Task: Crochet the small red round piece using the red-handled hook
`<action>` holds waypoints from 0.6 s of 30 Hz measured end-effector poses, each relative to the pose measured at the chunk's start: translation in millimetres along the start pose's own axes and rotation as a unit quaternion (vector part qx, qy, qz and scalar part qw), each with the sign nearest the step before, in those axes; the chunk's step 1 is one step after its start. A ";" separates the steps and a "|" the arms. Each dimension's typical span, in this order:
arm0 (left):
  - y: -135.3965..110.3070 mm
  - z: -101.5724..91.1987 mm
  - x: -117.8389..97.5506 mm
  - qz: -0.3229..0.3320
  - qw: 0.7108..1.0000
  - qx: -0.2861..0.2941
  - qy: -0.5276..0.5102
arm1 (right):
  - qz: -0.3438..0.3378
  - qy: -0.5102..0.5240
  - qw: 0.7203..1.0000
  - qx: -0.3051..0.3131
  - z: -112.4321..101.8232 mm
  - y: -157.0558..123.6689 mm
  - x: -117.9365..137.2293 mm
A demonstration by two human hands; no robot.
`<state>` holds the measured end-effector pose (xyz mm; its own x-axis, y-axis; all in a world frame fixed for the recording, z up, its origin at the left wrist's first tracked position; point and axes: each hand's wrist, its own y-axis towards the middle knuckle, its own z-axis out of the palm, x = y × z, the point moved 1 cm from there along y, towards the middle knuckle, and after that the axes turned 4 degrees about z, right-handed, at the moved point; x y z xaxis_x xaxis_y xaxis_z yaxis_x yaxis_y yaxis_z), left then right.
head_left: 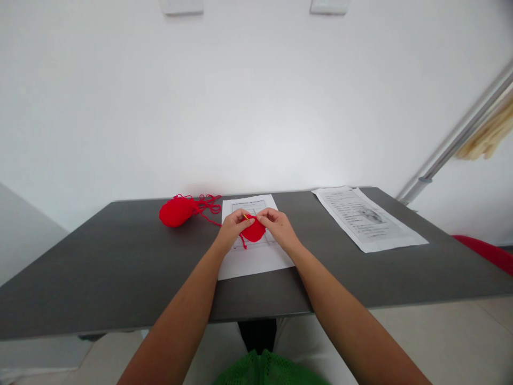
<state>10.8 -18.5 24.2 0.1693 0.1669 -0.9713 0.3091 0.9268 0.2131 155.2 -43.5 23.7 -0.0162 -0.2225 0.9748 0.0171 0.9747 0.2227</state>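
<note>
A small red piece of yarn work (254, 231) hangs between my two hands, above a printed sheet of paper (252, 264). My left hand (231, 231) pinches its upper left edge, thumb against fingers. A small yellow thing (246, 216) shows at the left fingertips; its kind is too small to make out. On the other side, my right hand (279, 226) is closed on the upper right edge. A short red yarn tail (243, 242) dangles at the left of the piece. From the left hand, a red strand runs to a ball of red yarn (176, 212) on the table.
Loose loops of yarn (209, 203) lie beside the ball. More printed sheets (371, 222) rest at the right on the dark grey table (120, 267). A white wall (256, 107) rises behind it. Something red (484, 252) stands past the right edge.
</note>
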 end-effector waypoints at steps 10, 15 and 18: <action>0.4 -0.1 -1.1 0.007 1.000 0.002 0.015 | 0.003 0.000 1.000 -0.004 0.4 -1.0 1.5; 0.6 0.0 0.9 -0.002 1.000 0.011 0.004 | 0.006 -0.002 1.000 -0.005 -0.5 0.2 -0.7; 0.7 0.0 1.3 -0.004 1.000 0.016 -0.002 | 0.007 -0.002 1.000 -0.006 -0.6 0.6 -1.3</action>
<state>11.2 -17.7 23.1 0.1709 0.1580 -0.9725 0.3393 0.9172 0.2086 155.9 -42.6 22.5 -0.0189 -0.2083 0.9779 0.0300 0.9775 0.2088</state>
